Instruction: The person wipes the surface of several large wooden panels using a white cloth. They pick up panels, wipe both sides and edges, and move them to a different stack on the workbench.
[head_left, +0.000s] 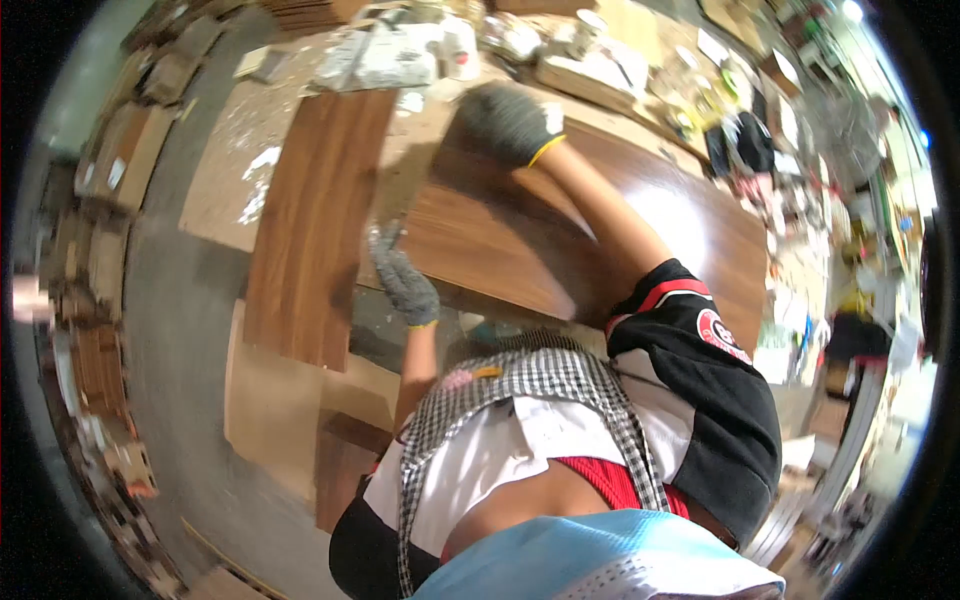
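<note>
A: In the head view, what markings can be seen?

B: A round red-and-white emblem [718,335] is borne by the black sleeve [735,410]. A white label [117,172] is stuck on a cardboard box [140,145], and a white bottle [460,45] is marked in red.

A: How is the left hand held?

B: The grey-gloved left hand [405,285] is held with fingers extended and loosely parted, between the narrow wood-grain panel [320,220] and the wide wood-grain panel [480,235]. Whether an edge is touched cannot be told.

A: And the right?

B: The right hand [505,122], also gloved, is placed over the wide panel's far-left corner. Its fingers are blurred; whether anything is gripped cannot be told.

A: Where are the panels?

B: Both are laid on the workbench [225,180], the narrow one on the left, its near end overhanging.
</note>
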